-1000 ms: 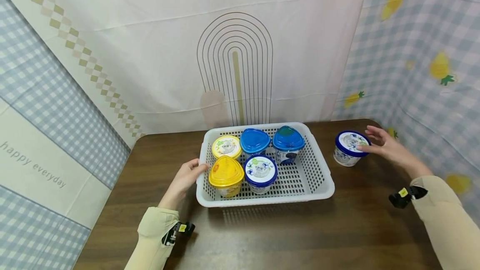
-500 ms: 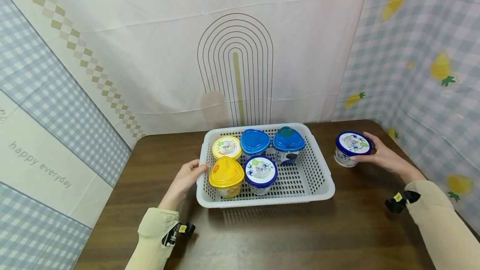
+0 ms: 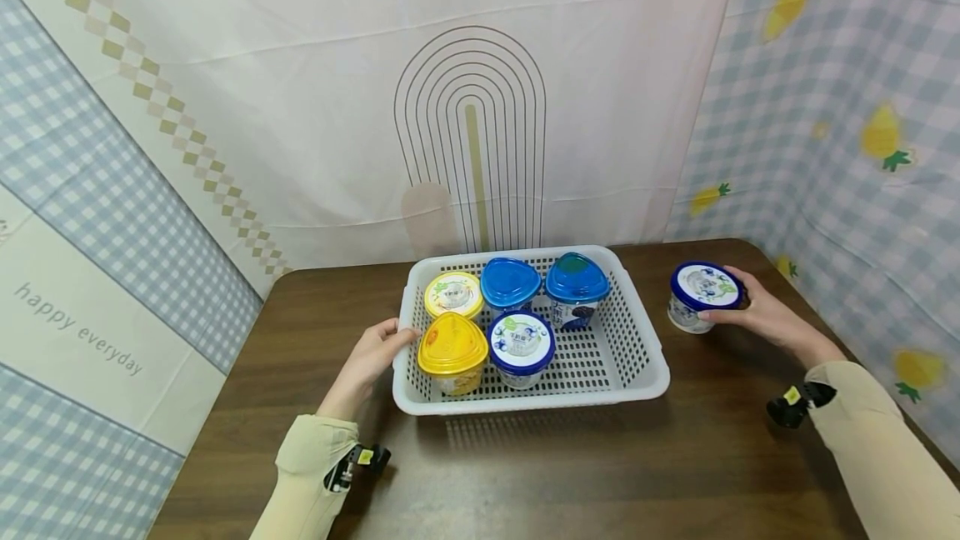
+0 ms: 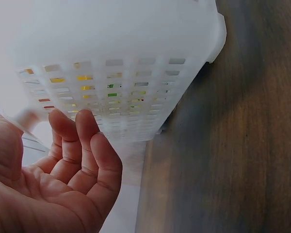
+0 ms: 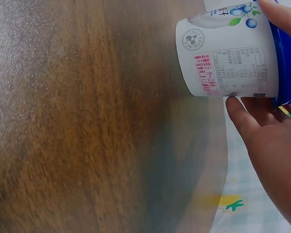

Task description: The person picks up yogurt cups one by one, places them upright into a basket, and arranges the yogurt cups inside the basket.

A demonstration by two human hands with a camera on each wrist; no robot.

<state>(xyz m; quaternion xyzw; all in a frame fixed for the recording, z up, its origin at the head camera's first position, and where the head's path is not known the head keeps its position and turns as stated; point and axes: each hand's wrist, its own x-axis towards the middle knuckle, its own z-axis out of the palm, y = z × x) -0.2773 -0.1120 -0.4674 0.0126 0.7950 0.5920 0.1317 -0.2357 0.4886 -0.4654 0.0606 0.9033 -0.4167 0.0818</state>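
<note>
My left hand [image 3: 371, 361] holds the left rim of a white plastic basket [image 3: 540, 403], the thumb over the edge and the other fingers bent near the outer wall, as the left wrist view shows. On the right, my right hand [image 3: 768, 319] grips a round tub [image 3: 688, 317] with a dark blue rim, a white lid and blueberry pictures. Thumb and fingers span its sides. Small print covers the tub [image 5: 228, 60] in the right wrist view. It stands upright at the table's far right; whether its base touches the wood is hard to tell.
Inside the basket sit a round yellow-rimmed tub [image 3: 453, 294], a yellow triangular-lidded tub [image 3: 452, 348], two blue triangular-lidded tubs [image 3: 510, 282] [image 3: 577, 277] and a blue-rimmed round tub [image 3: 521, 340]. Behind the brown table [image 3: 600, 473] hangs a patterned cloth [image 3: 322, 107].
My right hand has closed in on the round tub, its thumb moving from over the lid to the near side. The left hand and basket look unchanged.
</note>
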